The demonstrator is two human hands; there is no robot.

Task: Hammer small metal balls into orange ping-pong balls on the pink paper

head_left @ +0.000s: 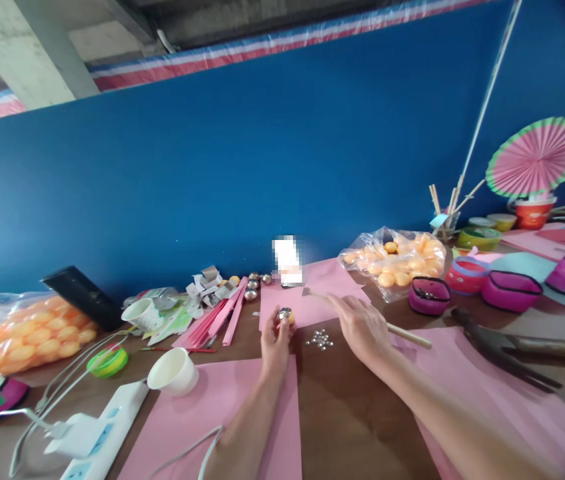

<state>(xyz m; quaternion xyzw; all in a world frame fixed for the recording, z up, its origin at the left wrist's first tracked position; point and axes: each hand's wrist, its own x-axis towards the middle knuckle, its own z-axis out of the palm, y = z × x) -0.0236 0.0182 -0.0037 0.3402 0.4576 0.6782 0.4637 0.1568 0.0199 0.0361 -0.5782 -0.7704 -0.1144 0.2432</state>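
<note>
My left hand (276, 343) is closed around an orange ball (291, 319), whose top is covered in shiny silver. My right hand (362, 330) grips a wooden-handled tool (410, 335). Its small greyish tip points left, a little above and to the right of the ball and apart from it; whether it is a brush or another tool is too small to tell. On the brown table between my hands lies a pile of small shiny silver pieces (320, 340). Behind the ball, several silver-covered balls (251, 287) sit near the blue wall.
Bags of orange balls (402, 267) stand at the back right and far left. A claw hammer (492, 343) lies at right, near magenta pouches (511, 291). At left are a white cup (173, 371), a power strip (107, 433) with cables, and pink strips (212, 320). Pink sheets (232, 387) cover parts of the table.
</note>
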